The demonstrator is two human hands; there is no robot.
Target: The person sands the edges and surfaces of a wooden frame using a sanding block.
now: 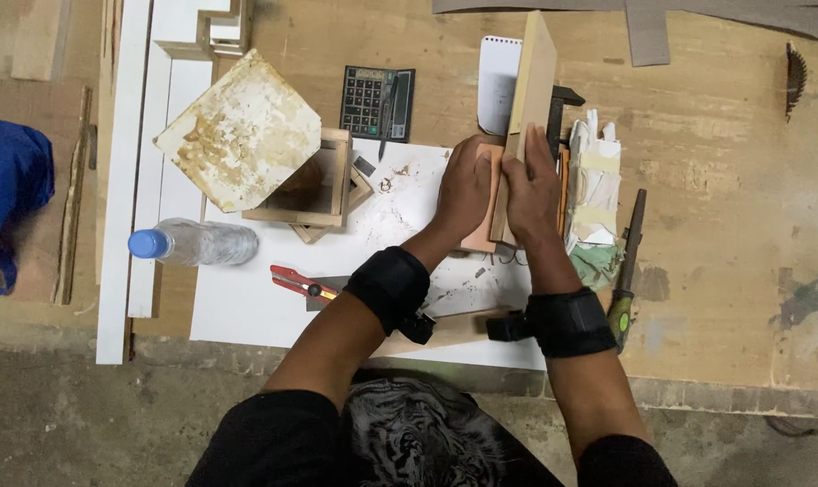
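Now both hands press on an upright board (533, 77) standing on edge on the white sheet (247, 307) of the tabletop (725, 225). The left hand (464, 191) lies flat against a pinkish panel (483, 236) on the board's left face; the right hand (531, 194) clasps the right face, fingers closed on the wood. It looks like the step of holding two pieces together at a joint. Any further move would call for steady, even pressure so the board stays upright. A box (323, 185), bottle (197, 243), calculator (377, 104) and cutter (301, 282) lie near.
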